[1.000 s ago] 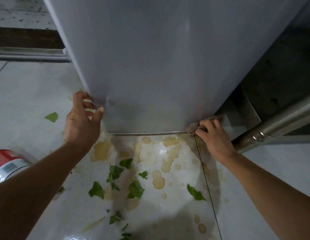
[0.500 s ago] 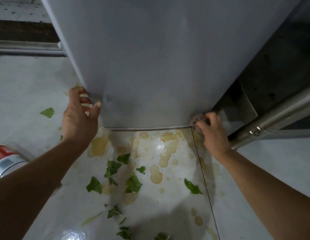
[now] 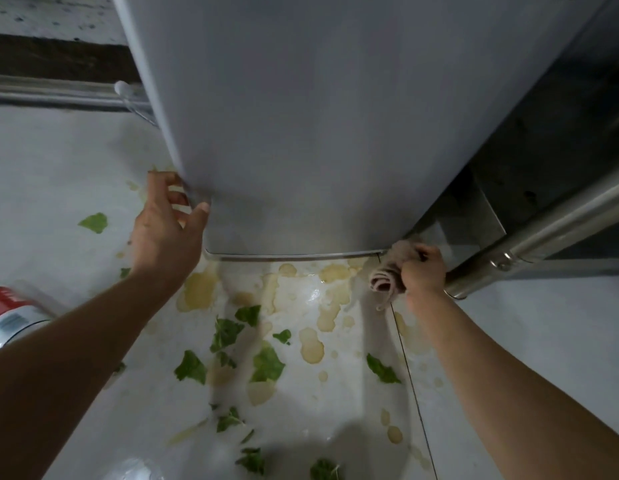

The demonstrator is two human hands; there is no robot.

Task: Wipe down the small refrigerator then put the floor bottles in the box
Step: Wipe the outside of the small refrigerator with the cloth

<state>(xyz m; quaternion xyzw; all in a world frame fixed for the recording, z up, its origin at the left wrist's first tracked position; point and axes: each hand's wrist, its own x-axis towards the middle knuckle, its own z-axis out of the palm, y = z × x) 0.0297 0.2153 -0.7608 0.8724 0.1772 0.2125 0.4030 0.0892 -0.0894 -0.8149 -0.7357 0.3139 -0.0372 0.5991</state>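
A: While the left hand (image 3: 166, 233) hooks the fridge (image 3: 301, 133) at its lower left corner, fingers curled round the edge and thumb on the front, the right hand (image 3: 424, 271) is closed on a bunched cloth (image 3: 387, 271) at the lower right corner, just above the floor (image 3: 58, 168).

B: Risks?

A: Floor first. Yellowish puddles (image 3: 311, 344) and leaf scraps (image 3: 266, 365) lie right under the front edge. If the cloth dips, it likely picks that up and smears it onto the door. A loose tail already hangs close to the wet tile.

B: And the grip on the left?

A: It looks like a bracing hold. Pull too hard and the fridge may shift or tip forward on the slick tile. A foot in the spill could slide too.

B: What crowds the right side?

A: A metal pipe (image 3: 543, 233) and a dark panel (image 3: 560, 116) sit just beside that corner. Little room for the knuckles there; the fridge's side face may be hard to reach.

B: Bottles?

A: One red-and-white container (image 3: 10, 317) lies at the left edge, well apart from both hands; bottle or can, I cannot tell. No box in view. Another rail (image 3: 51, 95) runs behind on the left.
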